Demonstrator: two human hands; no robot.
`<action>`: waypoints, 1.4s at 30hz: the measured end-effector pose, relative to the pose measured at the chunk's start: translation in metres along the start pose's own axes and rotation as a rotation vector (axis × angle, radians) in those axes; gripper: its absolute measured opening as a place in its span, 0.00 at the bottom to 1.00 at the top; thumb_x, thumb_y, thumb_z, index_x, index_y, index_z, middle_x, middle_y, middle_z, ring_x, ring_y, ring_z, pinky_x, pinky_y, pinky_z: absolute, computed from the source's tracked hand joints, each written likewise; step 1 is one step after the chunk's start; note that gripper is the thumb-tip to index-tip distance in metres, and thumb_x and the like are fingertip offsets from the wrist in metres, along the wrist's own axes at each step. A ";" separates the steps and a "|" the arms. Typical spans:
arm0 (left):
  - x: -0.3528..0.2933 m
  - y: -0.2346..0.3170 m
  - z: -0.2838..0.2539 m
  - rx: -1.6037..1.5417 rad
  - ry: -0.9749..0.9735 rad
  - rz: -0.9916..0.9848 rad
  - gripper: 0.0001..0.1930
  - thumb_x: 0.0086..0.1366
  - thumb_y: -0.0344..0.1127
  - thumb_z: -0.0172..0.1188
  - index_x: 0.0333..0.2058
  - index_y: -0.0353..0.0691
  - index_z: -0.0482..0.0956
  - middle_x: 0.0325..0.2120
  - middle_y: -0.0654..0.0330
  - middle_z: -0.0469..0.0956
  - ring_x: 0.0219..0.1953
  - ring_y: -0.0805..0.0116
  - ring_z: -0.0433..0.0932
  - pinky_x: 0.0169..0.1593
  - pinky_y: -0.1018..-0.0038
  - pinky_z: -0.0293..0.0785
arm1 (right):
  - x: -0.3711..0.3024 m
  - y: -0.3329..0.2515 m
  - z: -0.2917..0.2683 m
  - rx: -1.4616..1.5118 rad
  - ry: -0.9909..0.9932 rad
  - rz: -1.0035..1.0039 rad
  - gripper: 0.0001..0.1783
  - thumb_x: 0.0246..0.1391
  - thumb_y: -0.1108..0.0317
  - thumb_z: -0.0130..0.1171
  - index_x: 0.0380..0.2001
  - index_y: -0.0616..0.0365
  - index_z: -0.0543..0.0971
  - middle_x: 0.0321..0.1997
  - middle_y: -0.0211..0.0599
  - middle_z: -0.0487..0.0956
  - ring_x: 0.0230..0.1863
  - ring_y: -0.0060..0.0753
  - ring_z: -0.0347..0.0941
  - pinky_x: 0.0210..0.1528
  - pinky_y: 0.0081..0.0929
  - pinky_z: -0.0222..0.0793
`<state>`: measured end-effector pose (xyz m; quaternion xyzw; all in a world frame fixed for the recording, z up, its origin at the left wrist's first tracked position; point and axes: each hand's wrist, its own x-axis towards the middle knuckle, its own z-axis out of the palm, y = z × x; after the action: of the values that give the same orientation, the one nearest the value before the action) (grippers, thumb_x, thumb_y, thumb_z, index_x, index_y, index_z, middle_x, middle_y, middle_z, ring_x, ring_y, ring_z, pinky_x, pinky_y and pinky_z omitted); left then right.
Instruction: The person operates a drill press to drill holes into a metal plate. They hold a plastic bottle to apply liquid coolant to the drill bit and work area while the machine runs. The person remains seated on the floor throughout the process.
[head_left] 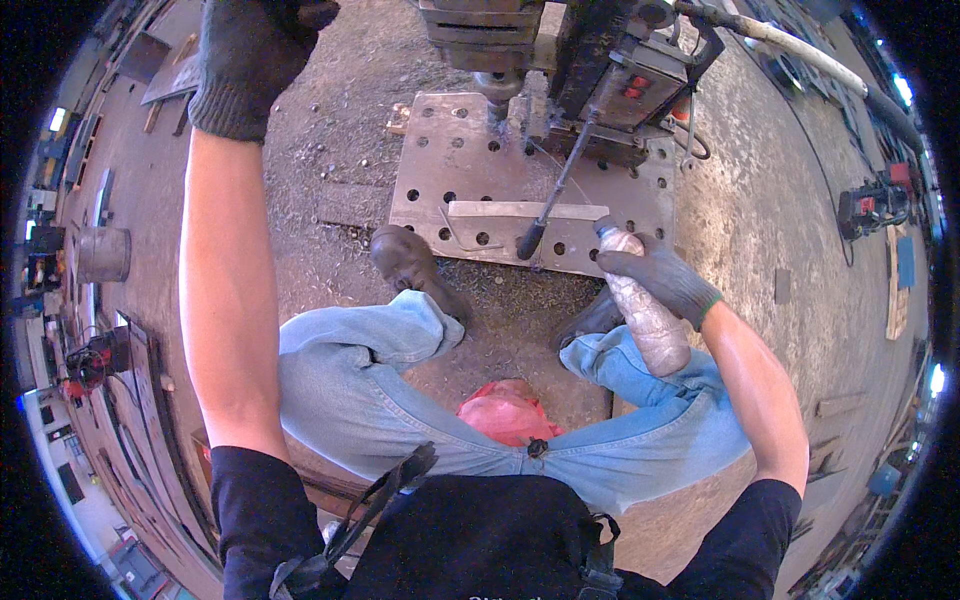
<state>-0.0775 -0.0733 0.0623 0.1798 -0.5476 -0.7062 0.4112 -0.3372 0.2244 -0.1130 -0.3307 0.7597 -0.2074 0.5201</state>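
Note:
My right hand (665,280), in a dark glove, is wrapped round a dirty, whitish plastic bottle (640,310). The bottle is tilted, its narrow dark tip toward the steel plate (430,170) and its base over my right knee. My left hand (255,65), also gloved, is raised at the upper left; its fingers are dark and partly cut off by the picture's edge. On the holed plate stands a drilling machine (485,30), its chuck (498,85) pointing down. A lever with a black grip (532,240) slants from the machine over a flat metal bar (480,209).
A bent metal rod (455,232) lies by the plate's near edge. Metal shavings (330,150) litter the floor. A red bag-like thing (505,412) is between my legs. A thick hose (790,45) runs off to the right; a metal bucket (103,254) stands at left.

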 end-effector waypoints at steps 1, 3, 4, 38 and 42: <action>0.001 0.000 0.002 0.009 0.010 -0.014 0.15 0.66 0.46 0.51 0.40 0.42 0.75 0.20 0.77 0.71 0.15 0.88 0.65 0.15 0.88 0.59 | 0.005 0.009 0.000 -0.001 0.042 -0.032 0.37 0.49 0.51 0.66 0.55 0.66 0.69 0.47 0.44 0.77 0.44 0.32 0.75 0.47 0.28 0.72; 0.000 0.003 0.005 0.033 0.037 -0.044 0.14 0.66 0.46 0.51 0.40 0.42 0.74 0.20 0.78 0.71 0.15 0.88 0.65 0.15 0.88 0.58 | 0.007 0.014 0.001 -0.019 0.143 -0.115 0.40 0.49 0.51 0.66 0.57 0.66 0.67 0.48 0.46 0.76 0.46 0.33 0.74 0.50 0.29 0.71; 0.000 0.003 0.004 0.028 0.024 -0.033 0.14 0.66 0.46 0.51 0.40 0.42 0.74 0.20 0.78 0.71 0.15 0.88 0.65 0.15 0.88 0.58 | 0.005 0.011 0.004 -0.036 0.202 -0.166 0.41 0.49 0.51 0.66 0.59 0.66 0.65 0.49 0.46 0.76 0.47 0.34 0.74 0.51 0.29 0.71; -0.003 -0.005 -0.006 0.102 0.073 0.084 0.23 0.65 0.51 0.51 0.43 0.35 0.78 0.23 0.68 0.76 0.19 0.81 0.67 0.20 0.84 0.61 | 0.004 -0.005 0.010 0.075 0.173 -0.234 0.43 0.48 0.55 0.66 0.61 0.68 0.61 0.53 0.47 0.73 0.52 0.34 0.72 0.54 0.31 0.69; -0.006 -0.008 0.000 0.073 0.128 0.118 0.22 0.64 0.50 0.52 0.43 0.35 0.78 0.22 0.68 0.77 0.18 0.82 0.66 0.20 0.84 0.60 | -0.005 -0.014 0.013 0.074 0.221 -0.234 0.43 0.49 0.58 0.66 0.63 0.65 0.59 0.55 0.46 0.72 0.53 0.34 0.71 0.55 0.32 0.70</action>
<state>-0.0770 -0.0687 0.0539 0.2069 -0.5554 -0.6474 0.4792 -0.3194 0.2186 -0.1051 -0.3729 0.7604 -0.3296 0.4172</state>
